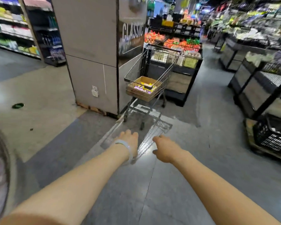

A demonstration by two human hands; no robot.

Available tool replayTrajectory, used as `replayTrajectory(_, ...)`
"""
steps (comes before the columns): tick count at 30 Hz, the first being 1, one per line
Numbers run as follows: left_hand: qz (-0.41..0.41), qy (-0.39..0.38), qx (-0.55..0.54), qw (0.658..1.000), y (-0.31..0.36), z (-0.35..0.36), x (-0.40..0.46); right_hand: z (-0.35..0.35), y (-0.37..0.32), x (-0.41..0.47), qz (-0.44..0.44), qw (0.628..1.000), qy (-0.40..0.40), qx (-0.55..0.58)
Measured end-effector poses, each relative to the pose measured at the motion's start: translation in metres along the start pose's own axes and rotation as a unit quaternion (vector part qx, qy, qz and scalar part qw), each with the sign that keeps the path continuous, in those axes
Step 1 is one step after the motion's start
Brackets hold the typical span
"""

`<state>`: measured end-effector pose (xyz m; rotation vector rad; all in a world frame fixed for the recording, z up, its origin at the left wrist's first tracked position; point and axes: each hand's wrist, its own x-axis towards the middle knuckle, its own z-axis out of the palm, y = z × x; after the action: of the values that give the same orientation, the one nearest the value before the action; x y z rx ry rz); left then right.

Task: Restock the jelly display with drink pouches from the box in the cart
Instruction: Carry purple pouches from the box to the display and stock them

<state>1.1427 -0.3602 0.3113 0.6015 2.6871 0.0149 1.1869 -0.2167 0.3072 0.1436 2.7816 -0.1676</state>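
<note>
A metal shopping cart (167, 69) stands beside a grey pillar, a few steps ahead of me. Inside it sits an open cardboard box (137, 93) holding purple and yellow pouches (143, 87). Right behind the cart is a black display stand (182, 82) with red, orange and green packs on top. Both my arms reach forward over the floor, well short of the cart. My left hand (129, 141), with a pale bracelet on the wrist, holds nothing and its fingers point ahead. My right hand (165, 148) is also empty, with relaxed fingers.
The grey pillar (91, 54) with a "CLASSIC" poster is left of the cart. Black produce stands (256, 88) and a black crate (272, 135) on a pallet line the right side. Shelves of bottles stand at the far left. Grey floor lies between me and the cart.
</note>
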Motion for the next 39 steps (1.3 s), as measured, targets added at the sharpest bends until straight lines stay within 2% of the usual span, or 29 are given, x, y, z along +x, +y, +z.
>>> replayTrajectory(8,0.034,-0.023,0.036,0.999,0.043,-0.049,0.175,-0.048,0.087,0.159,0.011,1.000,-0.011,0.010)
replayTrajectory(14,-0.022,-0.032,-0.009,0.999,0.046,-0.116,0.324,-0.115,0.148,0.303,-0.012,0.999,-0.021,-0.023)
replayTrajectory(18,-0.052,-0.010,-0.041,0.998,0.032,-0.153,0.401,-0.163,0.165,0.388,-0.039,0.999,0.012,-0.034)
replayTrajectory(25,-0.097,-0.044,-0.049,0.993,-0.013,-0.177,0.549,-0.175,0.160,0.545,-0.093,0.994,-0.055,-0.032)
replayTrajectory(35,-0.063,-0.035,-0.049,0.996,-0.082,-0.269,0.791,-0.266,0.183,0.789,-0.036,0.999,-0.010,0.016)
replayTrajectory(39,-0.048,-0.065,-0.023,0.996,-0.102,-0.277,0.873,-0.276,0.198,0.857,-0.020,0.997,-0.051,0.045)
